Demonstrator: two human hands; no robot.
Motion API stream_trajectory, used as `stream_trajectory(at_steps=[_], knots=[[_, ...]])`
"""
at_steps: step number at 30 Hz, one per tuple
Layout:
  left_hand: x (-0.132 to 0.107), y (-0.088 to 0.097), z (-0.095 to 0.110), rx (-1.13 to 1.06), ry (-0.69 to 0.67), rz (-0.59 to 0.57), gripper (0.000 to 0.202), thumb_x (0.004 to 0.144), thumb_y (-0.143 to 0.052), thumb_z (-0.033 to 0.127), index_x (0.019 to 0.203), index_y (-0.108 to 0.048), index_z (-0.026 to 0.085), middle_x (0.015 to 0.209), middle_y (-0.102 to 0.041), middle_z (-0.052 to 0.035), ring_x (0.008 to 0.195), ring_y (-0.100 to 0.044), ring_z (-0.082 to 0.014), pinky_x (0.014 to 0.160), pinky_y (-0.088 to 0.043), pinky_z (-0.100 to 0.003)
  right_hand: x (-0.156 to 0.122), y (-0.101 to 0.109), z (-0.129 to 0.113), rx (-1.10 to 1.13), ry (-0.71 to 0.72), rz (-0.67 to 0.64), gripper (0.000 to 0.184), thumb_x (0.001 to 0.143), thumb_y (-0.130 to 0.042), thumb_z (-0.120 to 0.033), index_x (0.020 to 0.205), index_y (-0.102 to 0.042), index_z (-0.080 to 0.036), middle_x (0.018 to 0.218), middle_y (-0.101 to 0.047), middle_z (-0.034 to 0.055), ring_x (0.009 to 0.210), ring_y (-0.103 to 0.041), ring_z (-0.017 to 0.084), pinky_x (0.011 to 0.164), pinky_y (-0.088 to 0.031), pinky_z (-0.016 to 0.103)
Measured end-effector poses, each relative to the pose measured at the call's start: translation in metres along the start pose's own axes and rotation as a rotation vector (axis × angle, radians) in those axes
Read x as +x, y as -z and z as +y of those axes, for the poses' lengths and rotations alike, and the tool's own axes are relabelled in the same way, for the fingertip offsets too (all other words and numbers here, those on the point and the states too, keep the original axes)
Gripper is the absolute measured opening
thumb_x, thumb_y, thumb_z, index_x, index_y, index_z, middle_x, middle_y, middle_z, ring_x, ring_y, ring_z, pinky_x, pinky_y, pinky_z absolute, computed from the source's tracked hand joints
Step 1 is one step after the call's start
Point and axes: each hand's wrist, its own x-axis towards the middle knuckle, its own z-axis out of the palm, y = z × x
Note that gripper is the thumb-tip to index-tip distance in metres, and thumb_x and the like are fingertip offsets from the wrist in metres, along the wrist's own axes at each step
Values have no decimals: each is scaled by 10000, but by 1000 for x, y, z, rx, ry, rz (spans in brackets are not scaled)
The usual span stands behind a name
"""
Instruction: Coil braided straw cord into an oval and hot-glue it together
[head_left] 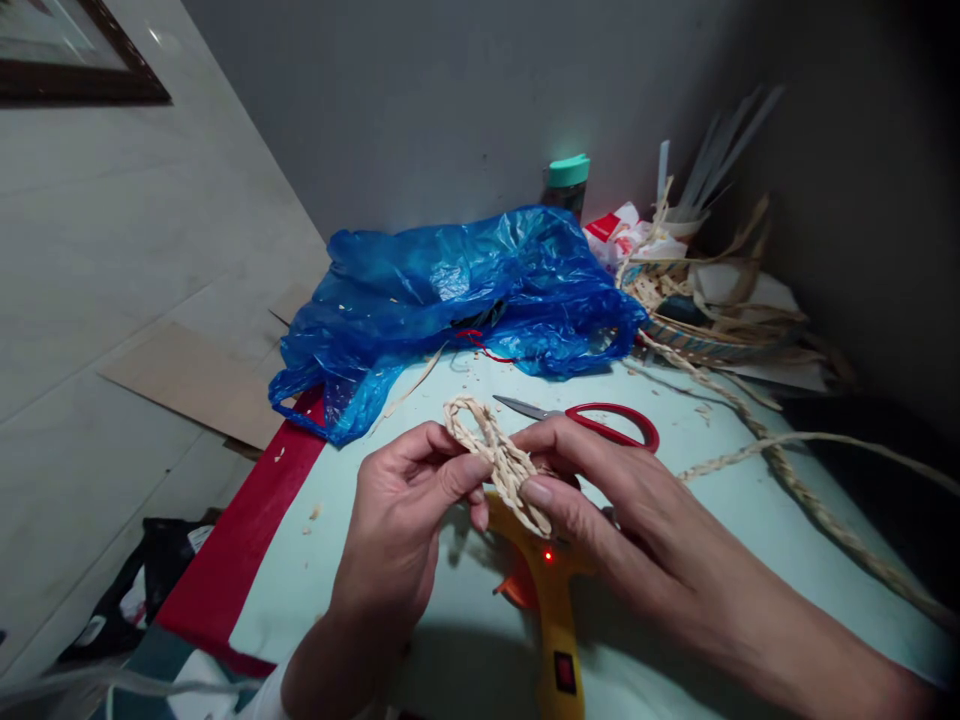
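A pale braided straw cord, folded into flattened loops, is held between both my hands above the table. My left hand pinches it from the left with thumb and fingers, below an open loop at the top. From the other side my right hand grips its lower part, thumb on top; some fingertips are hidden behind it. Beneath the hands lies a yellow glue gun with a small red light lit and a switch on its handle. Just beyond the right hand are red-handled scissors, blades pointing left.
A crumpled blue plastic bag covers the table's far side. At the back right stands a basket of straw, near translucent sticks and a green-lidded jar. A long braided cord runs along the right. Cardboard lies left.
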Motion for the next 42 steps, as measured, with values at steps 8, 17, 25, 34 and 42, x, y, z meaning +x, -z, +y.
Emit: stream_trajectory(at_steps=[8,17,25,34,42], knots=[[0,-1,2,-27,20,-36,141,740,-869,183,752,-736,138,654,-663,16,530,-572,-66,505,-507,-156,1,7,-6,15,70,-17,208,1063,-434,-226,1005,-624,-288,965,-706,-7,911,-663,177,653,-468,277],[3,-1,0,-39,56,-60,41,828,-790,161,850,-756,160,770,-666,1,614,-560,-65,572,-484,-163,0,1,-5,-52,25,24,151,1044,-440,-236,976,-574,-243,909,-689,11,873,-653,187,663,-462,298],[-7,-7,-3,219,-77,-12,286,888,-695,240,619,-669,146,665,-577,-16,604,-530,-114,590,-464,-231,1,-4,-5,-204,168,118,126,1000,-461,-139,938,-553,-196,840,-645,25,819,-619,170,679,-462,288],[-11,-12,-2,484,-197,143,298,870,-660,215,576,-673,172,682,-590,-17,657,-543,-140,619,-458,-230,0,-9,-1,-148,131,106,126,1014,-454,-145,957,-548,-206,878,-663,32,840,-623,173,722,-468,300],[-14,-11,-3,521,-255,145,281,865,-648,204,585,-644,174,677,-553,-8,638,-538,-136,558,-453,-216,-1,-5,-2,-85,85,60,137,1041,-442,-173,980,-557,-214,947,-670,26,900,-634,162,771,-479,293]])
